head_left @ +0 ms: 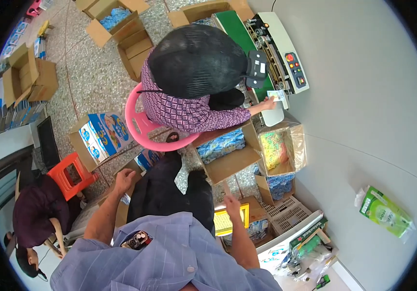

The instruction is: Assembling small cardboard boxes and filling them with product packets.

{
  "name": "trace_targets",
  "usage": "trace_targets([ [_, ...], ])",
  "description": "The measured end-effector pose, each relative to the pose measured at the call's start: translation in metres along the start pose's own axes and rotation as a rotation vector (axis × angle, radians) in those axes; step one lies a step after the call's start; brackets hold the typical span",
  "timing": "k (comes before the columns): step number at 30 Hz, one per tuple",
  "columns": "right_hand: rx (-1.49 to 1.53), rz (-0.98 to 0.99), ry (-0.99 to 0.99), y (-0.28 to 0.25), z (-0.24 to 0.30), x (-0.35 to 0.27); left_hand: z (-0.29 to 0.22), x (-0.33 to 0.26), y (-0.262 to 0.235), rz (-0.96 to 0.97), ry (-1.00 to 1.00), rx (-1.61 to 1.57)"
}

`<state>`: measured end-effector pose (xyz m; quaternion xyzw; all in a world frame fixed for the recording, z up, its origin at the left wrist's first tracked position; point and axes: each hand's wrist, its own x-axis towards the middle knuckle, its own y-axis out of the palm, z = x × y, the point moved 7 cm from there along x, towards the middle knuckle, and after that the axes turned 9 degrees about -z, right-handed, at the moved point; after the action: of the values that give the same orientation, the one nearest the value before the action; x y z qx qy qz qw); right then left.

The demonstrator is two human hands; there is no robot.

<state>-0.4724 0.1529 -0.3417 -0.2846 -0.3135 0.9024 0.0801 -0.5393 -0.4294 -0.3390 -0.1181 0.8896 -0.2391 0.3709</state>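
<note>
My left hand (125, 180) hangs over an open carton with blue-and-white packs (146, 159), fingers loosely bent and apart, with nothing visible in them. To the right, my right hand (231, 202) is closed beside a yellow plastic basket (232, 220). A narrow pale piece shows at its fingertips; I cannot make out what it is. Ahead, an open carton of blue packets (222, 145) stands close to a seated co-worker (189, 109). That person's hand (268, 103) holds a small light packet at the end of a machine with a green belt (235, 30).
A pink chair (133, 119) and a blue printed box (105, 136) stand ahead left. The bagged carton (276, 150) holds yellow-green packets. Another person (41, 213) bends near an orange stool (71, 175). A grey wall (358, 97) runs along the right; a green pack (385, 211) hangs there.
</note>
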Motion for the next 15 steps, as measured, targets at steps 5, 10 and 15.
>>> trace_targets([
  [5,-0.098,0.224,-0.1,0.072,0.109,-0.003,0.029,-0.03,-0.028,-0.091,0.067,0.157],
  [10,0.117,0.376,-0.054,0.098,0.193,0.003,0.041,-0.06,-0.022,-0.108,0.081,0.104],
  [15,0.042,0.446,-0.005,0.101,0.14,0.017,0.041,-0.099,-0.041,-0.251,0.005,0.04],
])
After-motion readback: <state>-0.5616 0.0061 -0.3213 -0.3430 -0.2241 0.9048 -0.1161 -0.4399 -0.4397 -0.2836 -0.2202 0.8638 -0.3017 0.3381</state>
